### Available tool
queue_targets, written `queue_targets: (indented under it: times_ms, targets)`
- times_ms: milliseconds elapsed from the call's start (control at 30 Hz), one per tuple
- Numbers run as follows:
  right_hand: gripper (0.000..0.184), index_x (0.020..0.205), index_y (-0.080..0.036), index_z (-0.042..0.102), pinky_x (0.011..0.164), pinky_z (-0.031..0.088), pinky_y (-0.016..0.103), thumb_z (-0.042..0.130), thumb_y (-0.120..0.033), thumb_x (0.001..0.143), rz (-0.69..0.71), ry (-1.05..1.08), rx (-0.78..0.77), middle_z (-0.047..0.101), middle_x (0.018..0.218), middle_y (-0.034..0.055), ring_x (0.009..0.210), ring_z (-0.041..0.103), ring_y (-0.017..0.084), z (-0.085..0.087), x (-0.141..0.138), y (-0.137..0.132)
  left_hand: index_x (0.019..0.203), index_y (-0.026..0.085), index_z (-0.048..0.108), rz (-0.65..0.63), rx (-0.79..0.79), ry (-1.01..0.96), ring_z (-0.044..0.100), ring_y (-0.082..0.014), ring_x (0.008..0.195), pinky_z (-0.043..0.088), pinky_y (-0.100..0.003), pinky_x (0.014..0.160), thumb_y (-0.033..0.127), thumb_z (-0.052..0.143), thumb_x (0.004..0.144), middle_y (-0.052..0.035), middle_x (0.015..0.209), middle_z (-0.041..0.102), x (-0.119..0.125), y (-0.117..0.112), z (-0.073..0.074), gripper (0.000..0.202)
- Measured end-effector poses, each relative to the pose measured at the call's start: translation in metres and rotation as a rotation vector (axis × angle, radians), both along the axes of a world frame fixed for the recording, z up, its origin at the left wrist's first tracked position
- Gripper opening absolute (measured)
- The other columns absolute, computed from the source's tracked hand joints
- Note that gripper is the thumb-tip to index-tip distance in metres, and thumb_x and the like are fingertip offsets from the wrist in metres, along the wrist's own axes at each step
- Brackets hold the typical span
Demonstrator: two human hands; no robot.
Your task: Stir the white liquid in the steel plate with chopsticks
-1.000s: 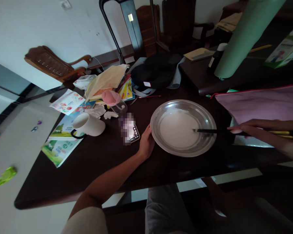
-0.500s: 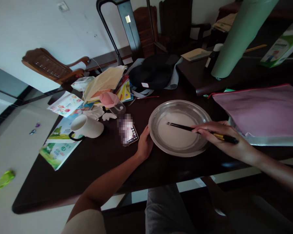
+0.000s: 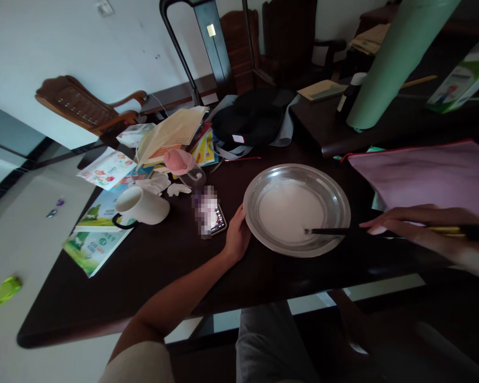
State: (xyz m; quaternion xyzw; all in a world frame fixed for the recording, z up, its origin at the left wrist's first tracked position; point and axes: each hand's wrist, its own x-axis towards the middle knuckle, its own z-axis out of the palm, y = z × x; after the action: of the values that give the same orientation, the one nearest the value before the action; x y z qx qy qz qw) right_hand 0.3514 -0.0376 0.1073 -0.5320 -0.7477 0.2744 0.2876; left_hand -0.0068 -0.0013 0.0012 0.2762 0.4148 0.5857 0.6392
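A shiny metal basin (image 3: 257, 223) stands on the dark table, with a whitish liquid (image 3: 291, 205) in its bottom. My left hand (image 3: 237, 234) grips the basin's left rim, its fingers partly hidden beneath the edge. To the right of the basin, my right hand (image 3: 419, 231) is closed round a pair of black chopsticks (image 3: 331, 231) with gold bands. They lie nearly level, and their tips are over the near right part of the liquid. Whether the tips touch it I cannot tell. Left of my left hand lies a phone (image 3: 217, 219) with a lit screen.
A white mug (image 3: 147, 206) stands on the left beside booklets (image 3: 99, 244) and a pink-lidded cup (image 3: 179, 162). Behind the basin sits a black bag (image 3: 251, 119). A pink zip pouch (image 3: 427, 175) lies at the right, below a tall green cylinder (image 3: 399, 69).
My right hand has moved right, away from above the basin, drawing the chopstick tips from the middle of the liquid toward the near right side. My left hand stays on the rim.
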Motion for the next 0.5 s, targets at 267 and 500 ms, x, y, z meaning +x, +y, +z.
queue_targets:
  times_ms: [267,500]
  targets:
    - [0.021,0.106,-0.038,0.084,0.094,0.060,0.049,0.066,-0.048,0.103,0.081,0.131,0.119,0.088,0.113,-0.0016,0.101,0.084,0.027,-0.036,-0.062,0.018,0.107,0.021,0.080,-0.009,0.000,-0.001,0.062,-0.0354,0.144,0.046,-0.048,0.124,0.042,0.081,0.084,-0.0078,0.121,0.083,0.000,0.000,0.003,0.031]
    - [0.019,0.100,-0.031,0.084,0.084,0.061,0.041,0.070,-0.044,0.099,-0.013,0.131,0.156,0.089,0.105,0.0039,0.093,0.083,0.026,-0.013,-0.043,0.035,0.108,0.022,0.080,-0.020,0.004,-0.007,0.068,-0.0349,0.137,0.048,-0.049,0.123,0.044,0.082,0.085,-0.0067,0.121,0.084,-0.001,0.000,0.001,0.032]
